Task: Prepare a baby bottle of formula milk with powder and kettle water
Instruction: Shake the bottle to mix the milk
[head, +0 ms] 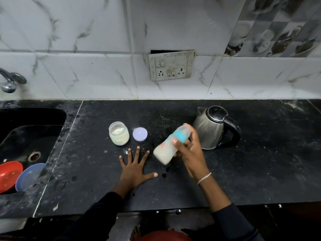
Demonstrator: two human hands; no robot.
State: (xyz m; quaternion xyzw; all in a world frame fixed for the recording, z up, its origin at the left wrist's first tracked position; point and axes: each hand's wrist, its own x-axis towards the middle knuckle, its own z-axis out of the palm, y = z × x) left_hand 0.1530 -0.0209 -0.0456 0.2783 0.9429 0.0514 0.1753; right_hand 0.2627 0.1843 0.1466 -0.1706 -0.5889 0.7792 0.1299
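My right hand grips a baby bottle with a teal collar, tilted above the counter, its base toward me and its top toward the kettle. White milk fills the lower part, and the bottle looks motion-blurred. My left hand lies flat on the black counter with fingers spread. An open powder jar holding pale powder stands behind my left hand, with its lilac lid lying beside it. A steel kettle with a black handle and closed lid stands just behind my right hand.
A black sink at the left holds a red bowl and a blue bowl. A tap juts from the tiled wall. A socket plate sits on the wall above the counter.
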